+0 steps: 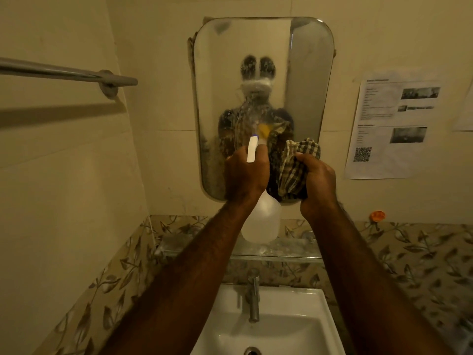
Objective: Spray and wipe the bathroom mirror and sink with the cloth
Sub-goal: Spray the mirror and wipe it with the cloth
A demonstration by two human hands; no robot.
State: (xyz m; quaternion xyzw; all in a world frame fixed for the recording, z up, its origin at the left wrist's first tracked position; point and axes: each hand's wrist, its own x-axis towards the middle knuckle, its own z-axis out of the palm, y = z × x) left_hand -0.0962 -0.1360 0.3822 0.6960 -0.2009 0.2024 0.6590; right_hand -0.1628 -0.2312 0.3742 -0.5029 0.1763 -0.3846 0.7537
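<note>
spraying mirror [263,80]: left hand [245,172] gripping spray bottle [261,221], right hand [318,180] clutching cloth [294,165] before mirror; wiping, sink [281,326] below, pending.

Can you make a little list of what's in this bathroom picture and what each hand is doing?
left hand: holds a white plastic spray bottle, nozzle toward the mirror
right hand: grips a bunched checked cloth
rounded wall mirror: wet with spray droplets in the middle
white ceramic sink: below, with a metal tap
metal towel rail: on the left wall
printed paper sheet: on the wall right of the mirror
</note>
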